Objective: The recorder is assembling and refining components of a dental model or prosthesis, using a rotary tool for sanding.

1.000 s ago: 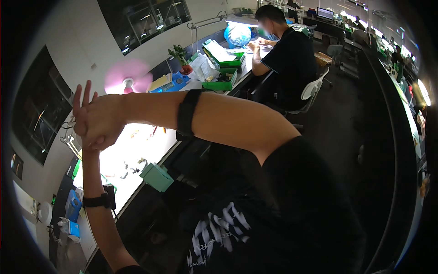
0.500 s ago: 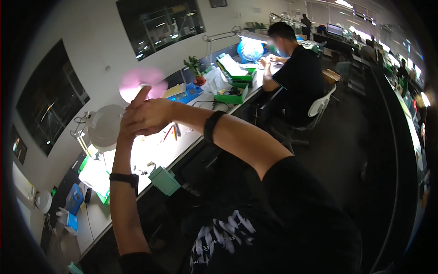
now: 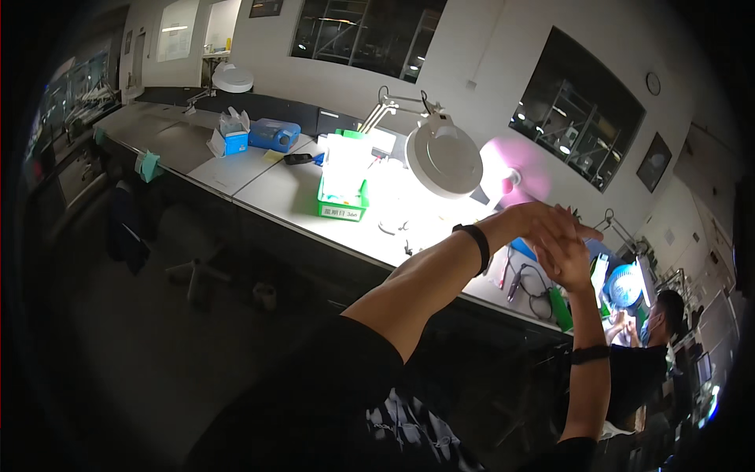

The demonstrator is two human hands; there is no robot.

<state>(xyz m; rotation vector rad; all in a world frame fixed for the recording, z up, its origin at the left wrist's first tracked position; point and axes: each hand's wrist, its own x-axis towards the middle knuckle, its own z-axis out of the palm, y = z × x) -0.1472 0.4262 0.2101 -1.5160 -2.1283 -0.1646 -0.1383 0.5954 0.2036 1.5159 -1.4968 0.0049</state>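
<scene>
— Long white table (image 3: 259, 177) along the wall, lit by a round magnifier lamp (image 3: 444, 161). Where are the hands?

— Raised to the right of the lamp. Left hand (image 3: 543, 220) lies flat against right hand (image 3: 570, 263), fingers straight, grasping nothing.

— Nearest things?

— Pink fan (image 3: 511, 169) just right of the lamp, cables (image 3: 523, 279) lower right of it.

— Step?

— Looks like an arm stretch. Reaching anything would call for parting the hands first.

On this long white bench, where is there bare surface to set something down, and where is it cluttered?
Bare: the grey stretch of the long white bench left of the blue tissue box, and the front strip left of the green plastic bin. Crowded: under the round magnifier lamp and around the cables beside the clasped hands.
</scene>
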